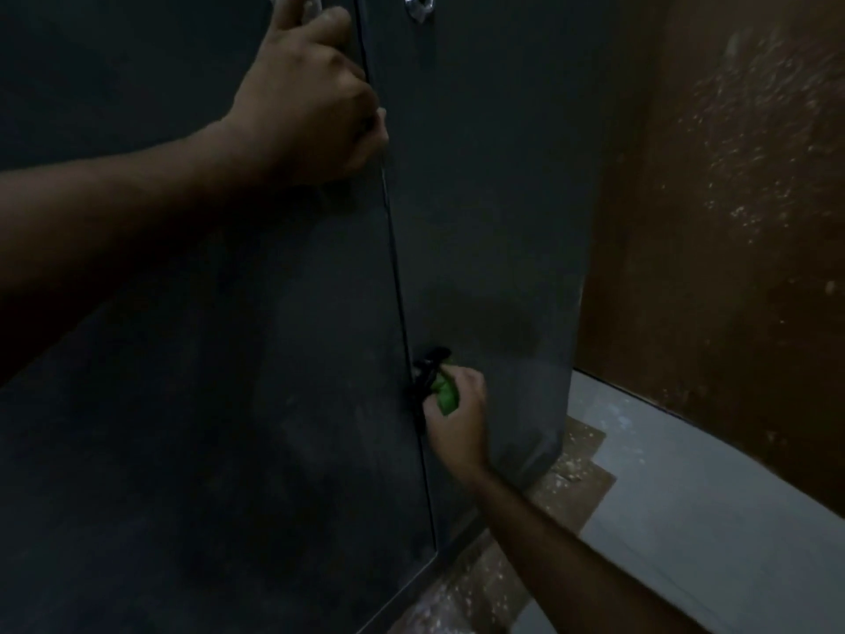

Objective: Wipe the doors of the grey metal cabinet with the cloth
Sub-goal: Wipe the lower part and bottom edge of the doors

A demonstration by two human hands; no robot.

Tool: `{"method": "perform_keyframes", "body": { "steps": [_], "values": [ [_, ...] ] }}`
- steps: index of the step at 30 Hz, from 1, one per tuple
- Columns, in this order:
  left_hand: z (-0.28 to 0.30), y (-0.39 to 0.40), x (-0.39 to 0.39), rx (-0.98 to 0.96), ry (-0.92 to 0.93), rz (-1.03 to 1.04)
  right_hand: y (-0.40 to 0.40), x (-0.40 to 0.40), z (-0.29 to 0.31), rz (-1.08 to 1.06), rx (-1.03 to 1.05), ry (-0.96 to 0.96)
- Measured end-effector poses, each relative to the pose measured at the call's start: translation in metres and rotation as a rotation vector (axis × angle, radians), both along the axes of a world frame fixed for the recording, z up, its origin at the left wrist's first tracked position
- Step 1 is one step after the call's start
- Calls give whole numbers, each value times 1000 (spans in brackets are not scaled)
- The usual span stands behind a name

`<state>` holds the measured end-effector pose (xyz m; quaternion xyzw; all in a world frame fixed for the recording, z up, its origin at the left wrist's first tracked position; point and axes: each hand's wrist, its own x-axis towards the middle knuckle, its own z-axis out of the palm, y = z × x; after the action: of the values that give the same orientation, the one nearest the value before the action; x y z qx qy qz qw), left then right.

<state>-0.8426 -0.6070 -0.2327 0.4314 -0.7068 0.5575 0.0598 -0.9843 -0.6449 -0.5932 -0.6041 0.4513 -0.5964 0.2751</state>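
Observation:
The grey metal cabinet fills the left and middle of the view, with a left door [205,382] and a right door [494,199] split by a thin vertical seam. My left hand [311,98] is high up at the seam, fingers curled around the left door's edge. My right hand [457,414] is low on the right door beside the seam and grips a bunched green and black cloth [441,382] against the metal. A metal lock fitting [418,4] shows at the top of the right door.
A brown, flaking wall [731,221] stands close on the right. Brown cardboard sheets [571,473] lie under the cabinet's right corner on a pale grey floor [708,496]. The scene is dim.

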Motion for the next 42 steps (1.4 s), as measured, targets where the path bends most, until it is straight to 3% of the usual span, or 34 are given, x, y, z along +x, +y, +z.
{"method": "perform_keyframes", "body": {
  "steps": [2,4,7,9,14,16,19,21,23,25,30,35,37,39,42],
  "values": [
    [2,0,1,-18,-4,5,-24,-4,12,-122,121,-127],
    [3,1,3,-50,-10,7,-30,8,38,-153,96,-241],
    [3,2,3,-101,-30,-5,0,33,45,-81,-152,-145],
    [3,1,4,-93,-58,-19,6,23,27,-4,-189,-64],
    [-1,3,5,-48,-167,-37,-34,3,51,-178,102,-202],
    [-4,5,3,-47,-183,-43,-16,19,56,-148,-62,-134],
    [-23,7,-3,7,-154,-90,4,19,14,32,-254,78],
    [-51,5,-7,96,-171,-119,-10,1,-8,27,-186,63],
    [-90,1,-10,214,-176,-141,-37,-9,-4,-98,-13,-77],
    [-128,-5,-13,301,-118,-133,-47,-4,10,-145,25,-153],
    [-191,-22,-19,338,-4,-60,-38,-16,-34,82,-374,203],
    [-213,-37,-38,264,126,-18,-120,-63,1,-114,-60,-55],
    [-225,-40,-45,210,208,-18,-124,-64,6,-75,-278,95],
    [-240,-42,-53,153,308,-33,-125,-77,-19,96,-485,320],
    [-262,-41,-63,95,483,-75,-163,-119,-43,81,-405,346]
  ]
}}
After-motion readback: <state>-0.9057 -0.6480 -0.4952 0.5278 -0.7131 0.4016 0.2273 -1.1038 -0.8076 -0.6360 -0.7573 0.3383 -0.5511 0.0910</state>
